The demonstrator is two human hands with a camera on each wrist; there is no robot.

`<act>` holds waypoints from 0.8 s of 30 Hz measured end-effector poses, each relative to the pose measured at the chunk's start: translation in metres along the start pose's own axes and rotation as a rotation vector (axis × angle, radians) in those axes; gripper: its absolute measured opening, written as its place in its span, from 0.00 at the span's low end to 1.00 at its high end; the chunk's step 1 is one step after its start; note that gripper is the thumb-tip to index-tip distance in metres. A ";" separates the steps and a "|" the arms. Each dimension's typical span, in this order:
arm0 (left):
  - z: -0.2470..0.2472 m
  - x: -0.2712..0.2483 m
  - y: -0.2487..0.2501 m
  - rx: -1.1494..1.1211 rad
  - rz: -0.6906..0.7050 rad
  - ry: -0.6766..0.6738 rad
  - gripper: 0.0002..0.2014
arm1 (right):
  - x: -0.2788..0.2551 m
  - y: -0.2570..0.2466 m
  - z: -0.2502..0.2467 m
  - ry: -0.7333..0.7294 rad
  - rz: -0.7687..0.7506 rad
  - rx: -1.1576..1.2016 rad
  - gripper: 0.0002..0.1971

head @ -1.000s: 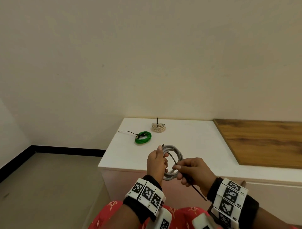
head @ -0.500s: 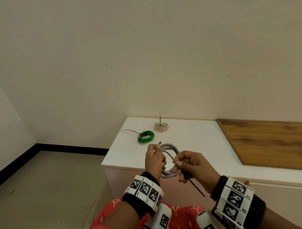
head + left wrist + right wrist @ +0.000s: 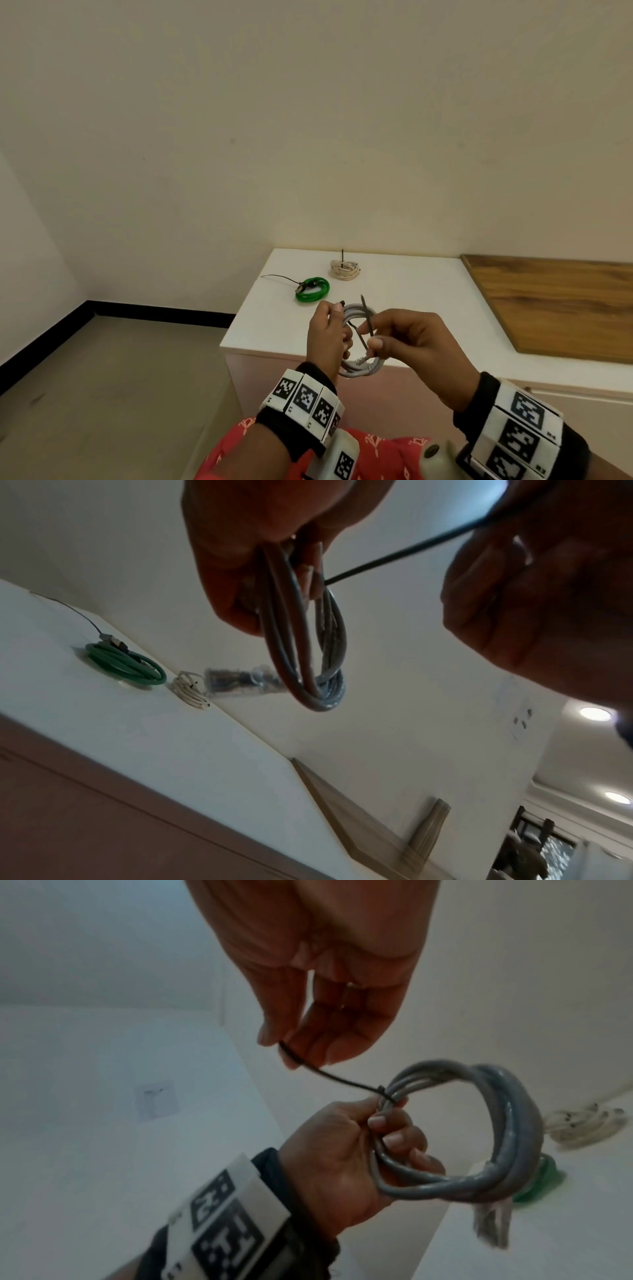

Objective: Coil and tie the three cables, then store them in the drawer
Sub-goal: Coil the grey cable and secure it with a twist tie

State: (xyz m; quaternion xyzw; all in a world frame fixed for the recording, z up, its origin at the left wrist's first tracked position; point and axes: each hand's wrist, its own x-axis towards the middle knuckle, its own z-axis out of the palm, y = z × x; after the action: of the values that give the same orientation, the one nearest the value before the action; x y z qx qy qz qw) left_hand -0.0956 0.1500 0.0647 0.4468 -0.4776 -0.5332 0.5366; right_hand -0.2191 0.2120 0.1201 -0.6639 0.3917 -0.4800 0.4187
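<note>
A white bench stands against a cream wall, a wood panel on its right. Green coil and white coil lie near its back-left corner. Above its front edge, the left hand grips the grey coil; the right hand pinches a black tie, whose head at the coil shows only from the right wrist.

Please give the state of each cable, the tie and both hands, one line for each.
Grey coiled cable: held in the air, tie not yet closed.
Thin black zip tie: one end at the coil, loose.
Green coiled cable: lying tied on the white cabinet top.
Cream coiled cable: lying tied.
Left hand: grips the grey coil.
Right hand: pinches the tie.
</note>
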 end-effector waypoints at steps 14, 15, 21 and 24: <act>0.016 -0.012 0.005 0.164 0.137 -0.118 0.14 | 0.004 0.009 -0.011 0.189 0.397 0.097 0.08; 0.016 -0.013 0.005 0.167 0.139 -0.119 0.14 | 0.004 0.009 -0.010 0.190 0.399 0.102 0.08; 0.015 -0.014 0.005 0.182 0.142 -0.112 0.14 | 0.003 0.007 -0.009 0.188 0.400 0.112 0.08; 0.014 -0.014 0.005 0.183 0.139 -0.105 0.15 | 0.003 0.007 -0.008 0.187 0.410 0.112 0.08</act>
State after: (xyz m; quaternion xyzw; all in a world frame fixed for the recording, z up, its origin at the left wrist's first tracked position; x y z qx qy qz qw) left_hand -0.1087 0.1640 0.0708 0.4311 -0.5817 -0.4716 0.5034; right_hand -0.2271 0.2055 0.1163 -0.4987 0.5282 -0.4653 0.5058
